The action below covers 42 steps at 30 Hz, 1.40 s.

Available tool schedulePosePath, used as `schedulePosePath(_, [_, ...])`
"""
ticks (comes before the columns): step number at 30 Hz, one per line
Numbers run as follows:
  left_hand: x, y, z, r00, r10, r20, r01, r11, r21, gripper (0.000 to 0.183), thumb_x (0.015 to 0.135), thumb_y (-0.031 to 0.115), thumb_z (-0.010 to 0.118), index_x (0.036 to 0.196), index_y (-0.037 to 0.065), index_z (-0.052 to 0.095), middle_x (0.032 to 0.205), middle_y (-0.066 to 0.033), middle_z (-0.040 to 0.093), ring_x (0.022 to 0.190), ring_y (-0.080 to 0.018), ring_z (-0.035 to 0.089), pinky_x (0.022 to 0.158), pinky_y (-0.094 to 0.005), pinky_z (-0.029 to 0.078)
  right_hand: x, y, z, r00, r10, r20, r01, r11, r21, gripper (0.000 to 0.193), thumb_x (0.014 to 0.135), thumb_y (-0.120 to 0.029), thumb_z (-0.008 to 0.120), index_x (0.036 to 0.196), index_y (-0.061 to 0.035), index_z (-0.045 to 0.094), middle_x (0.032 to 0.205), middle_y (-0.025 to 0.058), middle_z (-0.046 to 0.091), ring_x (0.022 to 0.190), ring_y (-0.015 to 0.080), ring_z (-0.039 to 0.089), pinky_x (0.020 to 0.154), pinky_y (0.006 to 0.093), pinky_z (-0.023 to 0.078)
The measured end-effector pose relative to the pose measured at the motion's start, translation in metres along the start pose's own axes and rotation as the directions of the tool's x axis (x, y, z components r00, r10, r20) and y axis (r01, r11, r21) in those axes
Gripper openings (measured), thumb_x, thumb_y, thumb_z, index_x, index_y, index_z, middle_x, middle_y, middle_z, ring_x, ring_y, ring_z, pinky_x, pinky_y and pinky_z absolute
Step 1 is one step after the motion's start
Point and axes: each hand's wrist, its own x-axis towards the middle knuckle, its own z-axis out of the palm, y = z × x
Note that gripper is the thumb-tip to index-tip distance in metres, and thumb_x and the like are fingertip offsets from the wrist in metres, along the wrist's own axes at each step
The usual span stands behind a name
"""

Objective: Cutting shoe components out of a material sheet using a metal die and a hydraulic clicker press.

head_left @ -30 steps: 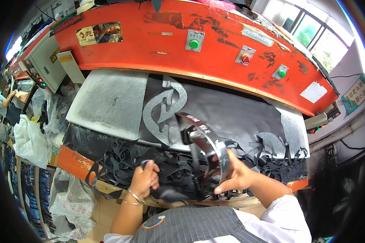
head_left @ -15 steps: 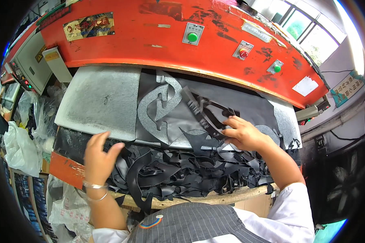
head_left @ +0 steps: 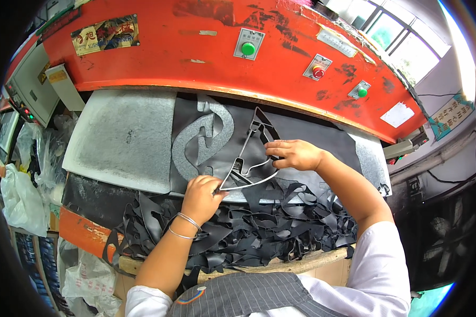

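Observation:
A metal cutting die (head_left: 243, 186) with a thin curved outline and inner bars rests on, or just over, a black leather sheet (head_left: 322, 140). My right hand (head_left: 296, 155) grips the die's right side, fingers hooked over its edge. At the near left corner, my left hand (head_left: 201, 196) pinches the die's tip between thumb and fingers. To the left of the die, curved cut-outs in the sheet bare the grey speckled cutting board (head_left: 124, 140) beneath. Black leather offcuts (head_left: 280, 224) lie heaped along the board's near side, below both hands.
A red machine beam (head_left: 195, 58) spans the far side, close above the board. It carries a green button (head_left: 248, 49), a red knob (head_left: 318, 72) and another green button (head_left: 362, 92). Plastic bags (head_left: 24, 201) hang at left; a black fan (head_left: 447, 238) stands at right.
The die has swung from a blurred, tilted pose in my right hand to lie with its outline facing up. My left hand has moved right and taken its near corner.

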Motion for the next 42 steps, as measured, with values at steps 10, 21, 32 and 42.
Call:
schedulePosePath(10, [0.002, -0.008, 0.023, 0.968, 0.036, -0.250, 0.011, 0.983, 0.185, 0.030, 0.077, 0.023, 0.074, 0.098, 0.002, 0.070, 0.107, -0.0078, 0.066, 0.110, -0.0283, 0.056, 0.095, -0.0423, 0.041, 0.026, 0.045, 0.037, 0.998, -0.018, -0.053, 0.021, 0.998, 0.055, 0.010, 0.079, -0.018, 0.060, 0.084, -0.0091, 0.064, 0.129, 0.0131, 0.059, 0.123, 0.0310, 0.054, 0.098, 0.0379, 0.050])
schedulePosePath(21, [-0.008, -0.018, 0.024, 0.936, 0.103, -0.338, -0.045, 0.984, 0.175, 0.021, 0.076, 0.011, 0.074, 0.096, 0.004, 0.073, 0.101, -0.0077, 0.070, 0.110, -0.0290, 0.061, 0.095, -0.0425, 0.045, 0.014, -0.011, 0.071, 0.862, 0.487, -0.138, -0.471, 0.872, 0.134, 0.036, 0.079, -0.018, 0.066, 0.113, -0.0097, 0.062, 0.145, 0.0212, 0.040, 0.138, 0.0382, 0.035, 0.113, 0.0529, 0.031])
schedulePosePath(32, [-0.010, -0.018, 0.022, 0.958, 0.033, -0.284, 0.002, 0.992, 0.124, 0.020, 0.079, 0.012, 0.072, 0.098, 0.007, 0.072, 0.094, -0.0073, 0.073, 0.114, -0.0274, 0.062, 0.101, -0.0445, 0.042, 0.005, -0.168, 0.051, 0.399, 0.916, -0.031, -0.705, 0.328, 0.629, 0.065, 0.082, -0.024, 0.075, 0.137, -0.0052, 0.046, 0.141, 0.0209, 0.047, 0.135, 0.0371, 0.041, 0.113, 0.0556, 0.025])
schedulePosePath(42, [-0.011, -0.021, 0.027, 0.930, 0.031, -0.365, -0.003, 0.997, 0.077, 0.015, 0.075, 0.009, 0.074, 0.090, 0.006, 0.073, 0.091, -0.0078, 0.073, 0.109, -0.0279, 0.065, 0.099, -0.0449, 0.045, 0.053, -0.082, 0.093, 0.417, 0.909, 0.022, -0.852, 0.383, 0.357, 0.079, 0.056, -0.044, 0.090, 0.118, -0.0070, 0.057, 0.145, 0.0332, 0.035, 0.141, 0.0457, 0.027, 0.114, 0.0571, 0.020])
